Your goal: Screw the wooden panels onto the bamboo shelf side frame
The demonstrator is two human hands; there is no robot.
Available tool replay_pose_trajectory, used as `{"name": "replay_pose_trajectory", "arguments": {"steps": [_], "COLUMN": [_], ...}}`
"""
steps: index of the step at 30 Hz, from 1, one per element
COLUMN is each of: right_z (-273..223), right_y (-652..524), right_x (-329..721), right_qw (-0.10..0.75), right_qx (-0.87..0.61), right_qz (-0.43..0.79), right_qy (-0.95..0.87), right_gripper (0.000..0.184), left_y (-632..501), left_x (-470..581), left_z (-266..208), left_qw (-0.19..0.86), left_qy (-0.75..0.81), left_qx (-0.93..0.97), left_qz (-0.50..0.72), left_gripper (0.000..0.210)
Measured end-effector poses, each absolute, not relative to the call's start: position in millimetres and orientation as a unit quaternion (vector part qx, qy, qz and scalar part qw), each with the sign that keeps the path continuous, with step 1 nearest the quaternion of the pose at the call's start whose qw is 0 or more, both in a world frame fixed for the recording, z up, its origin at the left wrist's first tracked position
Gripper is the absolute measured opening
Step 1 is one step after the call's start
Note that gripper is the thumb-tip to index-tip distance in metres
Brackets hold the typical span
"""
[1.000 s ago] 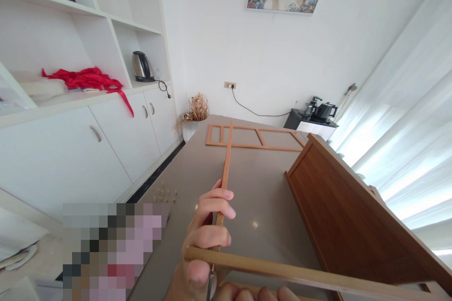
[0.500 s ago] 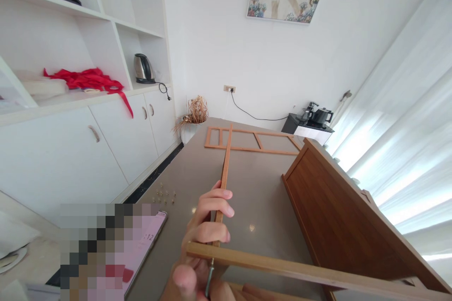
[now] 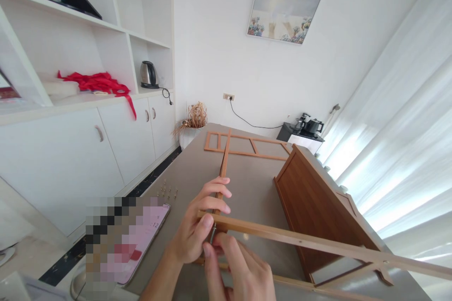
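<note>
My left hand (image 3: 199, 228) grips the near end of a long thin wooden slat (image 3: 223, 164) where it meets a crosswise wooden rail (image 3: 318, 244). My right hand (image 3: 240, 270) comes up from below, its fingertips pinching a small metal screw (image 3: 213, 234) at that joint. The slat runs away from me across the grey table (image 3: 254, 183) to a flat wooden lattice frame (image 3: 247, 143) at the far end. A large dark wooden panel (image 3: 314, 202) leans tilted at the right, under the rail.
Several small brass screws (image 3: 168, 191) lie on the table's left side. A phone (image 3: 141, 240) with a pink screen lies at the near left. White cabinets (image 3: 88, 150) with a kettle (image 3: 148, 75) line the left wall; curtains (image 3: 399, 117) hang at right.
The view has tilted down, showing more of my arms. My right hand has come up to the joint and now pinches the screw there; my left hand keeps its grip.
</note>
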State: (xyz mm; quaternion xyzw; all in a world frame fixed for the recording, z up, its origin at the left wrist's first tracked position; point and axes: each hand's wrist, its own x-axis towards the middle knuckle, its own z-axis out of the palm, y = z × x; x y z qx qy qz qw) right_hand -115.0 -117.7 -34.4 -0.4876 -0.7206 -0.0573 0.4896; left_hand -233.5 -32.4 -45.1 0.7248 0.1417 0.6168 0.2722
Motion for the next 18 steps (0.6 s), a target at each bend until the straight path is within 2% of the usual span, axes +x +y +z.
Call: {"name": "replay_pose_trajectory", "arguments": {"steps": [7, 12, 18], "right_z": [-30, -33, -29], "right_y": [-126, -126, -124], "right_x": [-116, -112, -109], "right_qw": [0.479, 0.485, 0.492], "right_qx": [-0.500, -0.477, -0.448], "right_qz": [0.059, 0.153, 0.142], "right_qy": [-0.719, -0.717, -0.733], "right_gripper": [0.025, 0.027, 0.027], "left_y": [-31, -31, -29], "left_x": [-247, -254, -253], "left_z": [-41, -36, -39], "left_qw": [0.309, 0.302, 0.299], "left_qy": [0.102, 0.120, 0.119], "left_qx": [0.759, 0.775, 0.773], "left_qz": [0.564, 0.542, 0.547], "left_gripper": [0.041, 0.029, 0.031]}}
